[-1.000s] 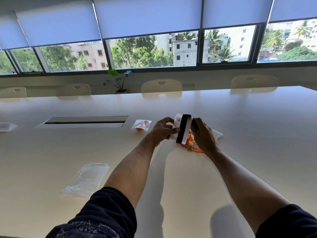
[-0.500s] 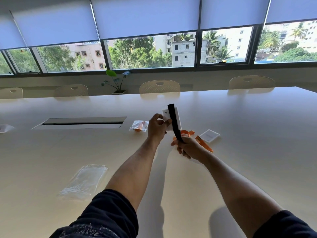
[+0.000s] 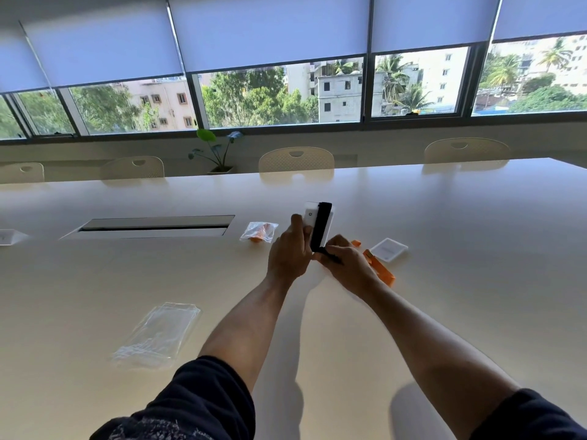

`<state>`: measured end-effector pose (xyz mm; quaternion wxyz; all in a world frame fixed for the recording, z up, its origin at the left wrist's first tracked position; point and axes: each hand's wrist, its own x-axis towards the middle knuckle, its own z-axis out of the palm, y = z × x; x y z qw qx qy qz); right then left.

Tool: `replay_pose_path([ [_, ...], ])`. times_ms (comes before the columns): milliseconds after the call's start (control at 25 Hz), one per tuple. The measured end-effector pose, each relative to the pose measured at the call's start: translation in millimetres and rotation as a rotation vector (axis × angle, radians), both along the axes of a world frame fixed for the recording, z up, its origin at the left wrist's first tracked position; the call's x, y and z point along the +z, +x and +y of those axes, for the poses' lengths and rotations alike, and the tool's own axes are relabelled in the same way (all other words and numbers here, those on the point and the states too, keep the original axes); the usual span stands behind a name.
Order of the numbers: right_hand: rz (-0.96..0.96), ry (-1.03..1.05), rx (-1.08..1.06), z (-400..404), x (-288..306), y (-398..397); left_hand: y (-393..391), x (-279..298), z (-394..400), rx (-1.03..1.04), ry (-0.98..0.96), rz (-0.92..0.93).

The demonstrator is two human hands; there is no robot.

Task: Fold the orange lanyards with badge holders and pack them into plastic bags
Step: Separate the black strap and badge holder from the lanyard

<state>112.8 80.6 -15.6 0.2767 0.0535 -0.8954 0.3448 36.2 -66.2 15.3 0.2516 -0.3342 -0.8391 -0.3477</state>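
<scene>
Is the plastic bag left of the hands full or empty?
Full: the plastic bag lying beyond the left hand shows orange lanyard material bunched inside.

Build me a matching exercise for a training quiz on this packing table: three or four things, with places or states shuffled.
Things:
1. white badge holder
2. empty plastic bags
3. packed bag
4. white card

Places or states:
A. flat on the table, right of both hands
B. held upright in the left hand
C. near left, lying flat
D. beside the table's cable slot, orange inside

Pairs: 1-B, 2-C, 3-D, 4-A
</scene>
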Motion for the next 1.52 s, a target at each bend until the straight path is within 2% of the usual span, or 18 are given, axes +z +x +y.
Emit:
replay_pose_path([
  [160,0.132,-0.001,-0.059,-2,0,-1,0,-4,1,0.03,0.03,0.0],
  [360,0.15,-0.018,-0.074,-1,8,0,-3,-5,5,0.065,0.112,-0.073],
  [600,0.169,0.054,-0.038,1,8,4,-2,-5,19,0.093,0.287,-0.208],
  [760,0.114,0.175,-0.017,2,5,6,-3,2,26,0.101,0.377,-0.384],
  [880,0.136,0.046,-0.011,4,5,3,-7,2,25,0.075,0.416,-0.486],
  [960,0.154,-0.07,-0.009,8,10,0,-10,-1,23,0.041,0.415,-0.537],
  [1040,0.139,-0.089,-0.022,11,15,-2,-11,-3,21,-0.004,0.409,-0.578],
  [1280,0.149,0.028,-0.159,16,35,-9,-6,-8,21,-0.082,0.401,-0.603],
  [1520,0.062,0.111,-0.252,19,41,-2,2,-11,27,-0.087,0.326,-0.622],
])
